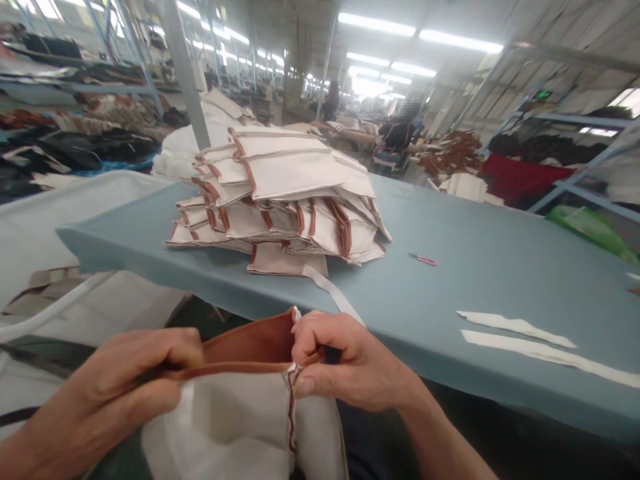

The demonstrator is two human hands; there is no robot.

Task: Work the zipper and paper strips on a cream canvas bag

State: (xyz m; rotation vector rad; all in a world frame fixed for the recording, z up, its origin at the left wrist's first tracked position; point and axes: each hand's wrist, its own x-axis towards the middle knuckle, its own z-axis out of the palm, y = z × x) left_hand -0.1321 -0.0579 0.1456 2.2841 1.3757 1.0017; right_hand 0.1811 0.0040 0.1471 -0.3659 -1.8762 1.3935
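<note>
Left hand (115, 393) and right hand (345, 363) pinch opposite sides of the brown-bound opening of a cream canvas pouch (225, 427), held just off the near edge of the blue tabletop (475, 293), which carries a stack of similar pouches (275, 207).

left hand (115, 380) | fingers (183, 345) curled, pinching | right hand (345, 363) | fingers (320, 331) curled, pinching, thumb (306, 387) below | hands near, facing

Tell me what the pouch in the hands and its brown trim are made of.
The pouch looks like matte cream canvas: soft folds, dull surface. The brown trim is smoother with a faint sheen, perhaps leather or coated fabric; the look leaves it open.
</note>
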